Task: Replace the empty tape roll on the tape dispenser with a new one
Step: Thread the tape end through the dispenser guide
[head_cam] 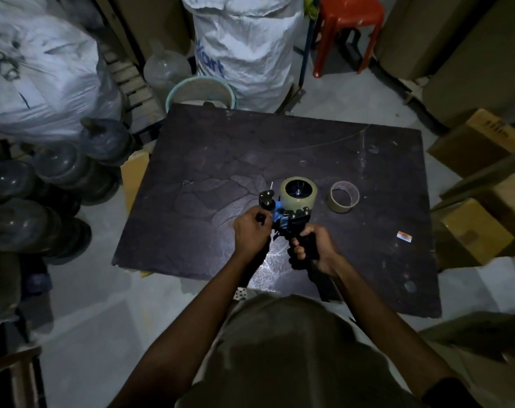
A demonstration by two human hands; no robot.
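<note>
Both forearms reached up from the bottom of the frame to the tape dispenser (pixel 282 217), held just above the dark surface (pixel 309 142) at frame centre. Right hand (pixel 315 245): grip clamped round the black handle. Left hand (pixel 252 232): fingers closed at the blue front end beside the roller, seemingly pinching something there; too dim to tell whether that was the tape's free end.

Judged well along. New tape roll (pixel 299 193) already seated on the hub at the dispenser's upper end, full and pale. Empty tape roll (pixel 343 197), a bare cardboard ring, off the tool and lying on the surface just to the right of it, apart from both hands. Probably left to do: drawing the tape's end under the roller to the cutting edge, then a trial pull. No strip of tape made out between roll and front.

Writing scarce. None legible on dispenser or rolls. Blue letters reading "kart" on the white woven sack (pixel 244 39) at upper centre, the start of the word lost in a fold. Dark printing on the cardboard box (pixel 474 136) at right edge, too blurred to read. Small label-like scrap (pixel 404 236) on the surface, lower right of the tool, with nothing readable on it.
</note>
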